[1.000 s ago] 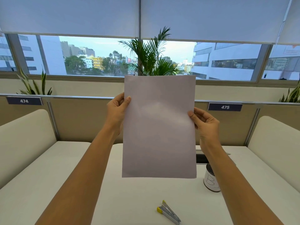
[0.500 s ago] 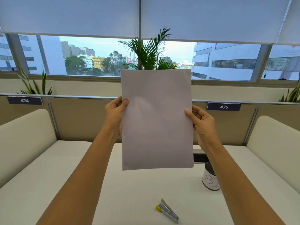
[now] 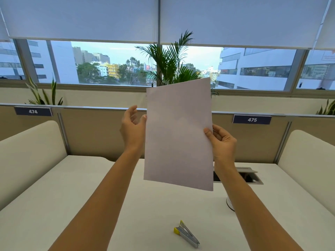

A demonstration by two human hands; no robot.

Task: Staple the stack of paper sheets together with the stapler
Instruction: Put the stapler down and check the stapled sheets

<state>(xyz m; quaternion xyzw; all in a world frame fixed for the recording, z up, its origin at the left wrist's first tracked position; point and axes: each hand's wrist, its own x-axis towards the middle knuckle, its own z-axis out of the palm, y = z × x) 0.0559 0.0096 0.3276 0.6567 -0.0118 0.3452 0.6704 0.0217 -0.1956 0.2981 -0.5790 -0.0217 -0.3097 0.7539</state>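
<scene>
One hand, the right hand [image 3: 222, 142], is pinching the upright paper stack [image 3: 178, 134] above the counter [image 3: 154, 214] while the open left hand [image 3: 133, 127] is barely touching it, risking sheets fanning before the near stapler [image 3: 186, 234] is lifted.

A white desk [image 3: 154, 214] fills the lower part of the view, bounded at the back by a tan partition; near its front edge lies a small metal stapler [image 3: 187, 236] with a yellow end, set diagonally, flat on the surface; further back and to the right, a round white container [image 3: 229, 204] stands on the desk, mostly hidden behind a forearm; behind that, an open grey cable hatch [image 3: 251, 176] is set into the desktop, well apart from the stapler.
</scene>
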